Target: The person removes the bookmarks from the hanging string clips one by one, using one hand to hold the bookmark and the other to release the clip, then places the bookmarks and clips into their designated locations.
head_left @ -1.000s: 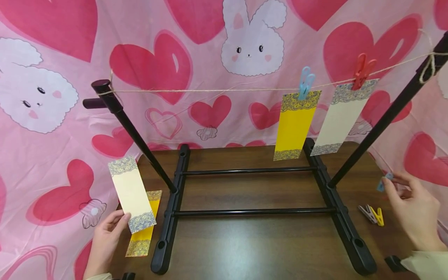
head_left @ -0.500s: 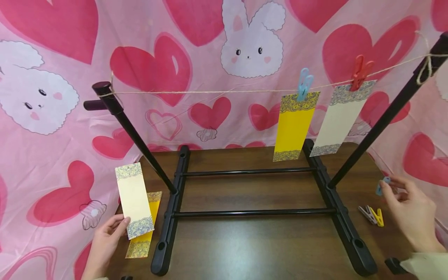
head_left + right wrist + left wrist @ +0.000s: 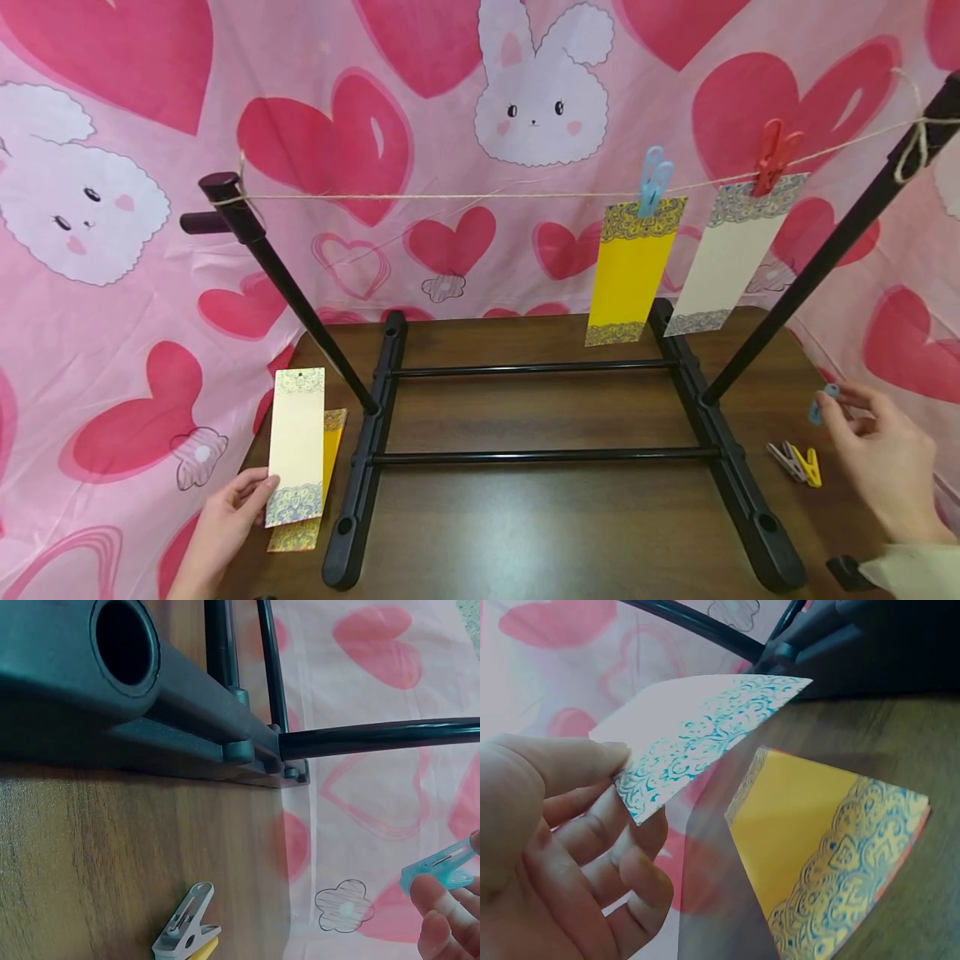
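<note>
1) Two clipped cards (image 3: 630, 279) hang from string (image 3: 435, 197) across a black frame (image 3: 540, 456), whose left post (image 3: 311, 325) rises between them and a cream card (image 3: 296, 442)
2) Pinched in the left hand (image 3: 225, 529), that card sits lower and straighter than a second ago, above a yellow card (image 3: 802, 825)
3) The right hand (image 3: 881, 454) pinches a blue clip (image 3: 439, 868) near grey and yellow clips (image 3: 812, 468)

no text, label, brand, number or sign can be read in any view. the paper cards (image 3: 296, 442), clips (image 3: 655, 185), black stand (image 3: 547, 456) and pink cloth (image 3: 442, 150) show no legible lettering.
</note>
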Action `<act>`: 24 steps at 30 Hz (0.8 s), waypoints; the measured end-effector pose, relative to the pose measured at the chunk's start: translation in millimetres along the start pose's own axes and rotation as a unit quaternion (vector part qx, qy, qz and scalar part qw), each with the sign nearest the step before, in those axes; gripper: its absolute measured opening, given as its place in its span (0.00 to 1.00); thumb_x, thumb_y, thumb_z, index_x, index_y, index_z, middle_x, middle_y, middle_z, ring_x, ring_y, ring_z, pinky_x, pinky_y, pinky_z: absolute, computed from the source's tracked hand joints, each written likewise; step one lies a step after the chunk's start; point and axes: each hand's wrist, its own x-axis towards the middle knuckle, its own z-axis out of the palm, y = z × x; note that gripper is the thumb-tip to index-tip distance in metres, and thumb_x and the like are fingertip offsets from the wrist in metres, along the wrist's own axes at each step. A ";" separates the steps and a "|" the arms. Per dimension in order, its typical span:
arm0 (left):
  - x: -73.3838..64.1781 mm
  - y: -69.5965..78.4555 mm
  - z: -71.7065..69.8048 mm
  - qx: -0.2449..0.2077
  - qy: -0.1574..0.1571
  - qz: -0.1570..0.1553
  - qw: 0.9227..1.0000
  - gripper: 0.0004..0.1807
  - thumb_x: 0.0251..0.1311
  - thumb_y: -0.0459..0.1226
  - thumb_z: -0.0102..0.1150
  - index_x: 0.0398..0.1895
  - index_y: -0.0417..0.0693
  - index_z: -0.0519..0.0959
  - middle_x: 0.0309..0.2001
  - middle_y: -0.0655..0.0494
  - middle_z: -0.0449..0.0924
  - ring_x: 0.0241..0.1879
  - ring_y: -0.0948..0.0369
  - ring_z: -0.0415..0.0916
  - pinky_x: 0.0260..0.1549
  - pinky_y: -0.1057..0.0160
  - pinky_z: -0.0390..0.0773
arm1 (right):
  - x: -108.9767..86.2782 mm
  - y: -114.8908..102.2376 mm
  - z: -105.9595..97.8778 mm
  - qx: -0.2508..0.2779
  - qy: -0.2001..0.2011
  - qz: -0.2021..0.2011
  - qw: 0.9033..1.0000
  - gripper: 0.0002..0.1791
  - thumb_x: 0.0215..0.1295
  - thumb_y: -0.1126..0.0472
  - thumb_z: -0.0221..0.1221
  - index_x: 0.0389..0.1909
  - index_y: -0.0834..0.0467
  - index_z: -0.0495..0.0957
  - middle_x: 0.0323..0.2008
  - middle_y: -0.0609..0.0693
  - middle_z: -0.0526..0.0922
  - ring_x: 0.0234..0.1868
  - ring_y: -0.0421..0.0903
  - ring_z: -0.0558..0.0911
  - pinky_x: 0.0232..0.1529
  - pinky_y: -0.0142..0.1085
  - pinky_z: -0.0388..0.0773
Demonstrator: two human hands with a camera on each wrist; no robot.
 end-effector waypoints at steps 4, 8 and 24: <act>-1.7 -3.6 -4.2 0.043 -0.021 -0.001 0.999 0.11 0.74 0.31 0.59 0.47 0.27 0.80 0.28 0.63 0.81 0.25 0.72 0.71 0.23 0.68 0.73 | -0.5 1.4 1.8 -0.001 0.001 -0.001 1.000 0.18 0.66 0.66 0.67 0.53 0.70 0.80 0.40 0.02 0.63 0.27 0.05 0.63 0.30 0.09 0.60; -1.4 -7.6 -8.5 0.097 -0.047 0.010 0.994 0.11 0.72 0.31 0.60 0.48 0.28 0.82 0.39 0.48 0.87 0.36 0.80 0.74 0.32 0.78 0.74 | -0.2 2.7 2.9 0.003 -0.001 -0.002 1.000 0.18 0.66 0.66 0.67 0.53 0.70 0.80 0.40 0.02 0.63 0.27 0.05 0.64 0.31 0.08 0.60; -2.1 -15.4 -9.5 0.131 -0.065 0.013 0.989 0.09 0.71 0.33 0.61 0.46 0.32 0.83 0.39 0.44 0.88 0.35 0.76 0.78 0.34 0.74 0.77 | 0.8 1.8 1.7 -0.002 -0.007 0.009 1.000 0.19 0.67 0.63 0.66 0.54 0.68 0.80 0.39 0.01 0.61 0.26 0.05 0.64 0.31 0.09 0.58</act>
